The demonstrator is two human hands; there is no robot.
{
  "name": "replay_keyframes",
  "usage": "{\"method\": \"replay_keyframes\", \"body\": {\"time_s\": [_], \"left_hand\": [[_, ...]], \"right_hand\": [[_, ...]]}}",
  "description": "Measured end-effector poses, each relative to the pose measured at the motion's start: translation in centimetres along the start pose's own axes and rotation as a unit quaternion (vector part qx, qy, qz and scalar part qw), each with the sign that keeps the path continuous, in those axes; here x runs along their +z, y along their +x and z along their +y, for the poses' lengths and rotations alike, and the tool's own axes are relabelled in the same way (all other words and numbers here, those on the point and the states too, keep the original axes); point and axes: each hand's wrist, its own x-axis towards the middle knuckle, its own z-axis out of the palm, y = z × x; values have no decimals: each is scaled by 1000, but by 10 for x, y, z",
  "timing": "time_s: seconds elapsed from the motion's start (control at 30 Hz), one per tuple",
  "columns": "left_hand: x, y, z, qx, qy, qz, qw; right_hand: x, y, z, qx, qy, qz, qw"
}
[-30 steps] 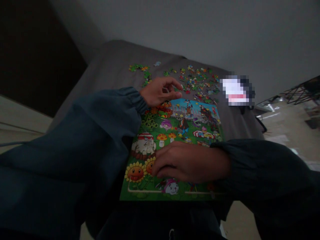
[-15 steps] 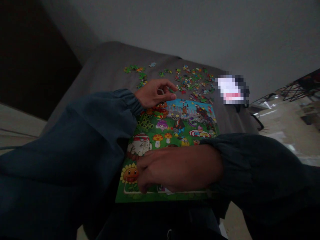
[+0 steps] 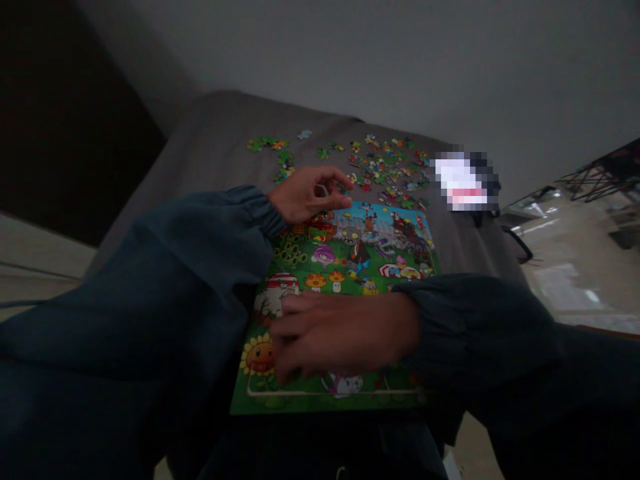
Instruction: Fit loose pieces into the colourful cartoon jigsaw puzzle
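Note:
A jigsaw puzzle board [image 3: 350, 267] with a bright cartoon garden picture of sunflowers, mushrooms and zombies lies on a grey padded surface. My right hand [image 3: 340, 333] rests flat over its lower part, fingers spread and slightly blurred, with nothing visible in them. Above the board's top edge, my left hand [image 3: 307, 195] hangs with fingers curled and tips close together. Whether a small piece sits between them is hidden. Just beyond those fingertips lies a scatter of several loose puzzle pieces [image 3: 385, 170].
A small group of green pieces [image 3: 270, 144] lies at the far left of the scatter. A pixelated pale object [image 3: 465, 180] sits beside the board's far right corner. The grey surface [image 3: 220, 140] ends at a tiled floor [image 3: 575, 280], and a dark metal frame [image 3: 600, 177] stands at upper right.
My right hand has slid left across the board. My left hand has drawn back slightly from the loose pieces, and the whole view has shifted a little.

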Motion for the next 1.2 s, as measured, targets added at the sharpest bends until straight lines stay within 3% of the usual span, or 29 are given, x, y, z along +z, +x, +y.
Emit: {"method": "replay_keyframes", "body": {"time_s": [0.17, 0.23, 0.43, 0.8, 1.2], "left_hand": [[0, 0, 0, 5, -7, -6, 1000], [0, 0, 1, 6, -9, -8, 1000], [1, -1, 1, -3, -2, -5, 1000], [0, -1, 5, -16, -5, -15, 1000], [0, -2, 4, -22, -24, -20, 999]], "right_hand": [[5, -18, 1, 134, 6, 70, 989], [10, -22, 2, 153, 6, 80, 985], [21, -24, 5, 125, 32, 98, 987], [19, -26, 4, 143, 30, 68, 987], [15, -29, 0, 102, 7, 94, 990]]}}
